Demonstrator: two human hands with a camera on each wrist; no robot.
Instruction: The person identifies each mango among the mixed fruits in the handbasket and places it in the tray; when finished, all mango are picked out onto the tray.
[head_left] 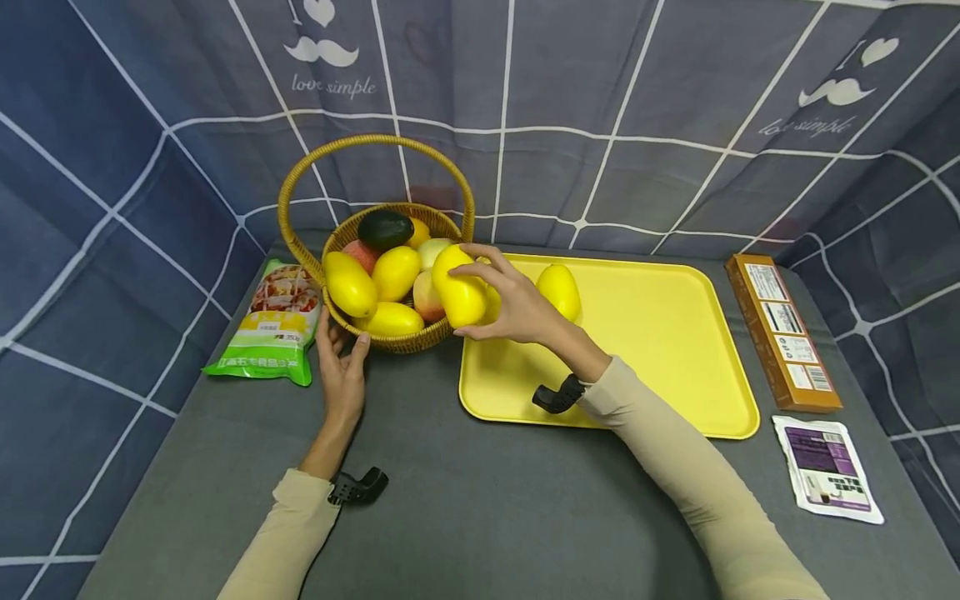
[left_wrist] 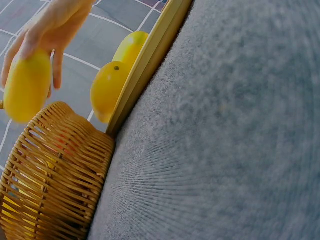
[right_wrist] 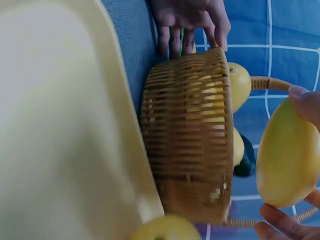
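Observation:
My right hand (head_left: 513, 304) grips a yellow mango (head_left: 459, 287) between thumb and fingers, over the right side of a wicker basket (head_left: 420, 340). The right wrist view shows that mango (right_wrist: 287, 155) held above the rim. My left hand (head_left: 341, 379) rests against the basket's front left side, its fingers fairly straight and touching the wicker. In the basket lie several yellow mangoes (head_left: 351, 285), a dark green avocado (head_left: 385, 230) and reddish fruit (head_left: 427, 296). Another mango (head_left: 558, 292) lies on the yellow tray (head_left: 660, 333); one more (left_wrist: 107, 90) is partly hidden behind my right hand in the head view.
The basket's tall handle (head_left: 375, 139) arches above the fruit. A green food bag (head_left: 273, 325) lies left of the basket. Right of the tray are a brown box (head_left: 783, 333) and a white and purple packet (head_left: 827, 468). A checked curtain (head_left: 555, 167) hangs behind the grey table (head_left: 480, 500).

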